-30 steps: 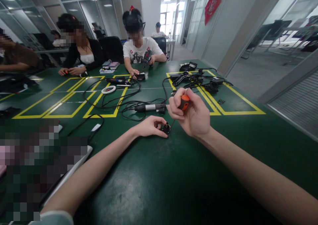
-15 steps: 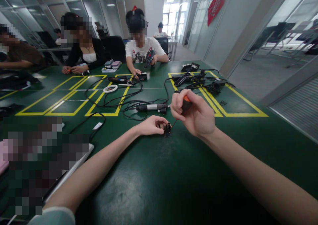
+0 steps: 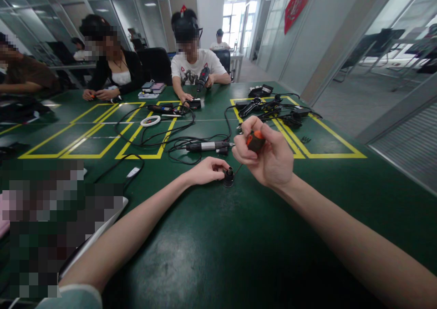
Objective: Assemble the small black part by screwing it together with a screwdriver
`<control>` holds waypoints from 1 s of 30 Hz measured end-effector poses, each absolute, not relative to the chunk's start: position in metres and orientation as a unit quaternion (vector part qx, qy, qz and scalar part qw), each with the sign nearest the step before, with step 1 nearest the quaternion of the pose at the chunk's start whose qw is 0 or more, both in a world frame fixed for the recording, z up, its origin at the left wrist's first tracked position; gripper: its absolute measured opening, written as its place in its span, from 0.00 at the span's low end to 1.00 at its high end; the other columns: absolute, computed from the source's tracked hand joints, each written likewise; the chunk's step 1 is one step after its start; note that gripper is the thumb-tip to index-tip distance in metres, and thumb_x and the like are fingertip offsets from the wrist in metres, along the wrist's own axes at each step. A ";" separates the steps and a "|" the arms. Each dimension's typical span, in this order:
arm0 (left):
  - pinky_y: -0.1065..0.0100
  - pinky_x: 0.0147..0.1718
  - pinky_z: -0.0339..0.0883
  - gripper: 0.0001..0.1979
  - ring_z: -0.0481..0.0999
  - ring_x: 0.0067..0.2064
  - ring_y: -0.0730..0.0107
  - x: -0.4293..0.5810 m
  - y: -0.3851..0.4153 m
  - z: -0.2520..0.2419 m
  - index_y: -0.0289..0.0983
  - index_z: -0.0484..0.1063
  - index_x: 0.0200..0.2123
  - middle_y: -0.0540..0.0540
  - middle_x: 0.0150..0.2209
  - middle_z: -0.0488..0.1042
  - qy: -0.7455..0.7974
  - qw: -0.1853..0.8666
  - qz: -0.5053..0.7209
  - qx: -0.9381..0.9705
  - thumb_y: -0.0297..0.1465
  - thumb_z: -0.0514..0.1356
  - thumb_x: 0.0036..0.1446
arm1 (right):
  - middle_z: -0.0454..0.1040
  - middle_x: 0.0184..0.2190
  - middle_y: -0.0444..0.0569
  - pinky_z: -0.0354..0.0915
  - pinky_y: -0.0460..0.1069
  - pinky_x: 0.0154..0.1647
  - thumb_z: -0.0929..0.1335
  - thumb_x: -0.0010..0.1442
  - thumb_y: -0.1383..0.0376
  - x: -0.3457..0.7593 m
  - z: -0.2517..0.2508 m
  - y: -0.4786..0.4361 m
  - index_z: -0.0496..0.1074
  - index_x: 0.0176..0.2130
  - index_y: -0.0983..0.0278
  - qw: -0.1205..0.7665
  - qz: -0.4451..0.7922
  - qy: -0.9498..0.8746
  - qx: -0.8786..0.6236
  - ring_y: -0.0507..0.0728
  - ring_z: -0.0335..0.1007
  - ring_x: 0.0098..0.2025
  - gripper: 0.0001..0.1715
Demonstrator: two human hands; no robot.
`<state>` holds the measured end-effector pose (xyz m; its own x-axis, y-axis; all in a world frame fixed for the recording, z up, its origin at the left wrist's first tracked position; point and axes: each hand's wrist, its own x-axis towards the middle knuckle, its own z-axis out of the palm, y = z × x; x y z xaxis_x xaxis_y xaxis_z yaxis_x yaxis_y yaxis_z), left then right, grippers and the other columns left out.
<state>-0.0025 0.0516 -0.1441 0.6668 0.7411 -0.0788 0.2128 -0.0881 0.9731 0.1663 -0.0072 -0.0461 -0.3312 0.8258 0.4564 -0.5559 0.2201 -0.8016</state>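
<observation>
My left hand [image 3: 210, 170] rests on the table with thumb and fingers closed round a small black round part [image 3: 228, 178], which stands upright with a wider base and a narrow hollow top. My right hand [image 3: 268, 152] grips the orange and black handle of a screwdriver [image 3: 256, 141]. Its thin shaft slants down and left to the side of the black part; whether the tip touches is too small to tell.
Beyond my hands lies a silver and black electric screwdriver [image 3: 208, 146] with looped cables. Tangled black cables and tools [image 3: 273, 108] lie at the back right, a white ring [image 3: 150, 121] left of centre. Across the green table [image 3: 218, 254], a person [image 3: 198, 63] holds a power drill [image 3: 202, 79].
My right hand has turned the screwdriver handle, so more of its orange shows. My left hand keeps its hold on the black part. The person opposite has shifted the drill slightly.
</observation>
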 end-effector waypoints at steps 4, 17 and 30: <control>0.73 0.30 0.62 0.13 0.69 0.29 0.75 -0.003 0.051 -0.145 0.31 0.80 0.37 0.49 0.29 0.77 0.333 0.579 0.229 0.708 0.27 0.62 0.47 | 0.61 0.18 0.36 0.47 0.44 0.17 0.73 0.61 0.50 0.164 -0.044 -0.008 0.63 0.31 0.59 0.575 0.592 -0.545 -0.152 0.48 0.47 0.18 0.21; 0.75 0.28 0.63 0.13 0.71 0.27 0.77 0.000 0.050 -0.141 0.32 0.80 0.36 0.49 0.31 0.79 0.349 0.579 0.233 0.698 0.25 0.58 0.47 | 0.52 0.16 0.34 0.43 0.43 0.16 0.70 0.63 0.48 0.167 -0.045 -0.005 0.64 0.31 0.59 0.569 0.613 -0.530 -0.138 0.47 0.39 0.17 0.21; 0.73 0.32 0.62 0.24 0.69 0.30 0.78 -0.008 0.051 -0.135 0.32 0.79 0.44 0.50 0.32 0.77 0.307 0.611 0.188 0.705 0.33 0.75 0.42 | 0.53 0.17 0.36 0.46 0.44 0.17 0.69 0.64 0.41 0.162 -0.046 -0.008 0.63 0.26 0.60 0.562 0.616 -0.532 -0.151 0.48 0.44 0.17 0.30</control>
